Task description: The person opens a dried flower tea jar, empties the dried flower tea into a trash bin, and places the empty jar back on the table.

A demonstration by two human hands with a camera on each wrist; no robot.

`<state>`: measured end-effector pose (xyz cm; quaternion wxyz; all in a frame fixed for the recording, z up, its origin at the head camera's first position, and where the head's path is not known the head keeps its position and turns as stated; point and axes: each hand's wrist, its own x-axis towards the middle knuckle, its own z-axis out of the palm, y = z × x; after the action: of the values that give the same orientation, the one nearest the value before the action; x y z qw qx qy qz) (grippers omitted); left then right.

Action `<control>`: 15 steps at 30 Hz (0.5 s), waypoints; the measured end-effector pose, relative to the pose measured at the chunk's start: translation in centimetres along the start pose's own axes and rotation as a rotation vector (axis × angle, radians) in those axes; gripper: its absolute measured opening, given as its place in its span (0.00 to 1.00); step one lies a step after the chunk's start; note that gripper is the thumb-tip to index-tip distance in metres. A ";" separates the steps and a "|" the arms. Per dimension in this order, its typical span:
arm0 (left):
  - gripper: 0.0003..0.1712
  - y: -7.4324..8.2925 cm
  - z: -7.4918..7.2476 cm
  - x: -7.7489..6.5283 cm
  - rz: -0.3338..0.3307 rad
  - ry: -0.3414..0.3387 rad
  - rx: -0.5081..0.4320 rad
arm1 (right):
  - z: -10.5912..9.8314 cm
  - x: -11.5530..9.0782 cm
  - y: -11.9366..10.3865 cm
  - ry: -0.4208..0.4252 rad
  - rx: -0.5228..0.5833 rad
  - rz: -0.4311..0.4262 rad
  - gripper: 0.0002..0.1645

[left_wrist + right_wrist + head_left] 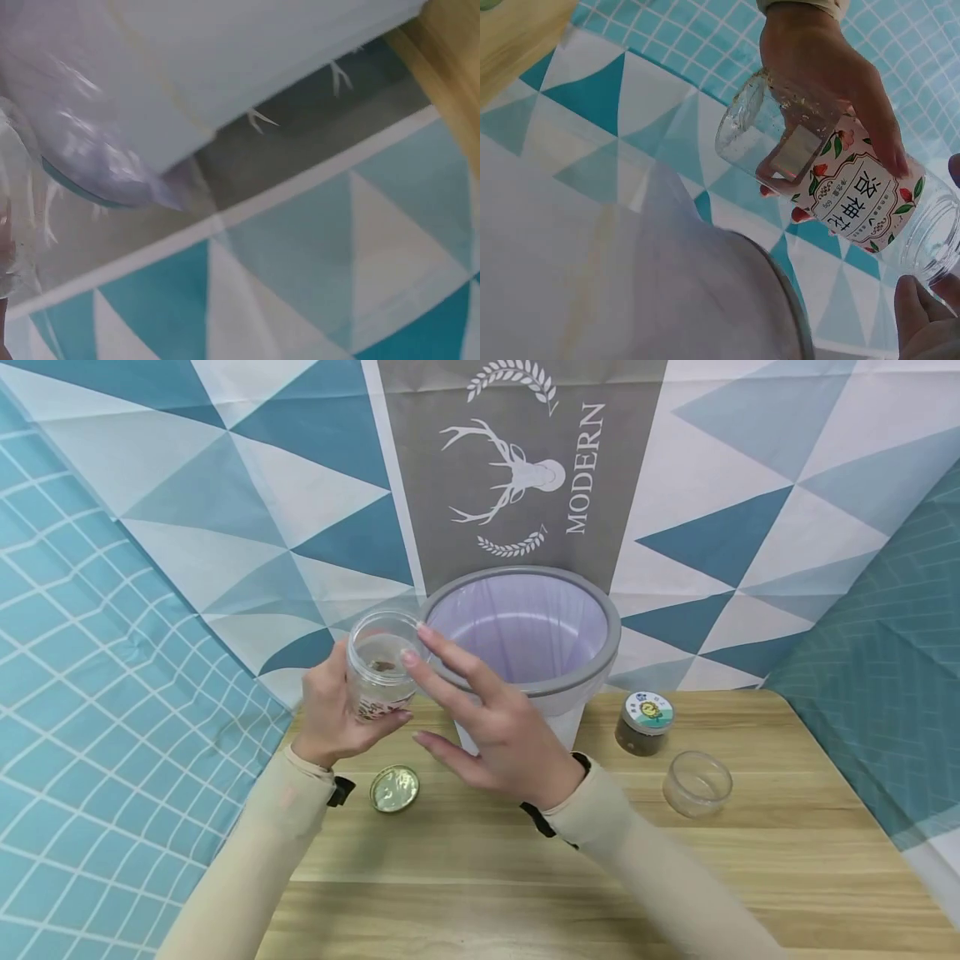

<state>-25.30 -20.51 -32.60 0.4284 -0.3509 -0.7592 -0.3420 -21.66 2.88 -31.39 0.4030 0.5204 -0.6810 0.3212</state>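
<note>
A clear jar (381,672) with a floral paper label (862,191) is held up by my left hand (333,714), its fingers and thumb wrapped round the body. Its mouth is uncovered and tilts toward the bin, and small bits cling inside near the base. My right hand (502,727) reaches across with fingers extended, the fingertips right at the jar's rim and the thumb apart, below it. On the table under the jar lies a round gold lid (394,788). In the left wrist view only a sliver of the jar (16,202) shows.
Behind the hands stands a bin with a grey rim (617,635) and a pale purple liner (517,618). To the right on the wooden table (465,893) are a small tub (643,725) with a printed lid and a clear round container (697,785). Patterned cloth (300,485) hangs behind.
</note>
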 end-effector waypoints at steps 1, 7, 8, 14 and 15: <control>0.54 -0.3 -0.2 -0.2 -0.015 -0.004 -0.009 | 0.4 0.0 0.0 -0.007 0.001 0.002 0.46; 0.51 -2.6 -1.0 -1.8 -0.110 -0.032 0.028 | 3.1 0.0 0.2 -0.084 -0.037 0.050 0.43; 0.52 -3.0 -1.2 -2.1 -0.124 -0.040 0.045 | 3.6 0.0 0.2 -0.104 -0.055 0.058 0.43; 0.49 -5.0 -1.9 -4.1 -0.189 -0.104 0.095 | 5.8 -0.2 0.4 -0.219 -0.112 0.116 0.46; 0.48 -5.3 -1.9 -4.4 -0.199 -0.112 0.103 | 6.1 -0.2 0.4 -0.235 -0.113 0.131 0.46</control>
<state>-27.18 -25.93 -36.94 0.3669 -0.2701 -0.8294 -0.3234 -23.35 -2.09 -34.45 0.3274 0.4851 -0.7730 0.2449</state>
